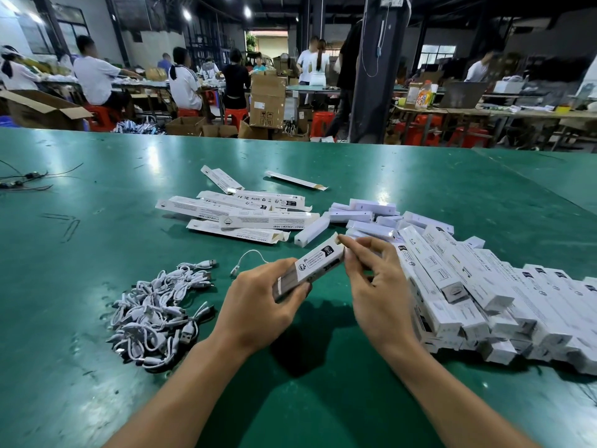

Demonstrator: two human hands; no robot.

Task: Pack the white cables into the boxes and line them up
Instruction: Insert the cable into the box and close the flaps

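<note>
Your left hand (258,305) wraps its grip round a white box (310,266) above the counter (97,221); your right hand (378,286) pinches the far-end flap (336,239). The white cables (158,305) lie heaped near left, packed boxes (484,302) right. A crooked tuck could crease the flap, leaving it to spring open.

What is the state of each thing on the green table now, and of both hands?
Held box: lifted, far end flap open.
Left hand grip: curled round the held box.
Right hand grip: pinches the box's flap end.
White cables pile: loose, tangled, unpacked.
Single white cable: lies apart, unpacked.
Scattered boxes: lying flat, ends open.
Boxes at right: stacked in rows.
</note>
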